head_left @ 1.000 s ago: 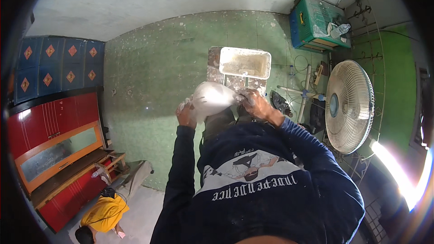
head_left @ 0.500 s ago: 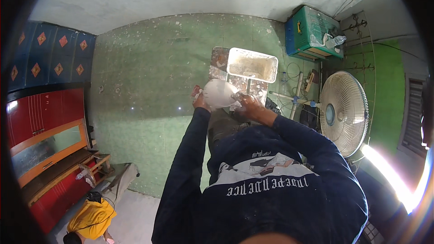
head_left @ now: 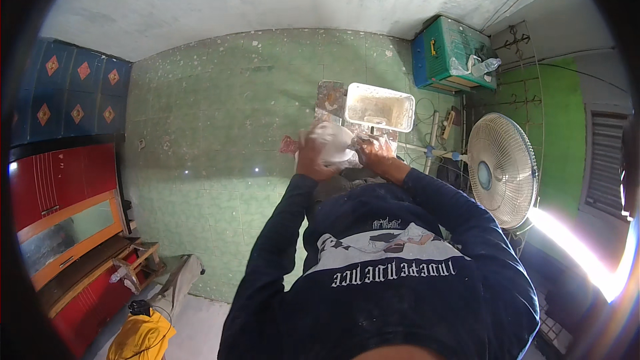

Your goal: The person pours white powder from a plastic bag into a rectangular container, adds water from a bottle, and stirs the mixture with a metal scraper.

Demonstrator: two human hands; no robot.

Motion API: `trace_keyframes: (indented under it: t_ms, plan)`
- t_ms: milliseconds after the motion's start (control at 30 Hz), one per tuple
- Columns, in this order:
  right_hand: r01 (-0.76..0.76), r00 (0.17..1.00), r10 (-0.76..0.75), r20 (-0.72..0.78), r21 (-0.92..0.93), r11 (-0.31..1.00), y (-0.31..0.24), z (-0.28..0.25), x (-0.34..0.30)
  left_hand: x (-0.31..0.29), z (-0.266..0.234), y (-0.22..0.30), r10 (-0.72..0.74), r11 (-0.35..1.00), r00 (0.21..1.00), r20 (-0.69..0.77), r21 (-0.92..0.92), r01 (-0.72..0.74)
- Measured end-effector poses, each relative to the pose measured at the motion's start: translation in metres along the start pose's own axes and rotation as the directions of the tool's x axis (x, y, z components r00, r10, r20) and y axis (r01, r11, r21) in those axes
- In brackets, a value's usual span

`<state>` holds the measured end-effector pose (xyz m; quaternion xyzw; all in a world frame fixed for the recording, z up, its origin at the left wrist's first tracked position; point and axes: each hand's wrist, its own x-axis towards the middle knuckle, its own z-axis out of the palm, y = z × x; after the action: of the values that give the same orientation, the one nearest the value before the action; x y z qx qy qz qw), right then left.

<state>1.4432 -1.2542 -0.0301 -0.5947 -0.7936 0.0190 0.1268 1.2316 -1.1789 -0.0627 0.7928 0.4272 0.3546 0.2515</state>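
A smooth, rounded white object [head_left: 339,141], bag-like or bowl-like, is between my hands in front of my lap; its exact kind I cannot tell. My left hand [head_left: 316,152] lies across its left side, the fingers blurred by motion. A crumpled reddish piece [head_left: 289,145] sticks out to the left of that hand. Closed on the white object's right edge, my right hand [head_left: 377,153] has pale smears on its fingers. Just beyond stands a white rectangular tub [head_left: 408,115] with whitish residue inside. Under and beside the tub is a stained board [head_left: 329,95].
Green tiles with white spatters make up the floor [head_left: 213,113]. A standing fan [head_left: 501,170] is close on my right, behind pipes and cables. A green-blue cabinet [head_left: 448,53] stands at the far right. Red cupboards [head_left: 70,177] and a yellow cloth [head_left: 140,337] are on the left.
My left hand has moved from the white object's left edge forward across its top. The object has shifted slightly right; my right hand stays at its right edge.
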Motion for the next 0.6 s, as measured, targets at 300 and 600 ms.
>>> trace_keyframes:
  t_ms: [300,600]
  plan:
    - [0.151,0.859,-0.095,0.503,-0.073,0.986,-0.003,-0.009,0.013,0.032,0.028,0.011,0.192,0.977,0.908,0.373,0.012,-0.212]
    - [0.183,0.934,-0.106,0.34,-0.204,0.962,-0.002,-0.04,0.039,0.033,0.037,-0.001,0.157,0.984,0.924,0.349,0.021,-0.175]
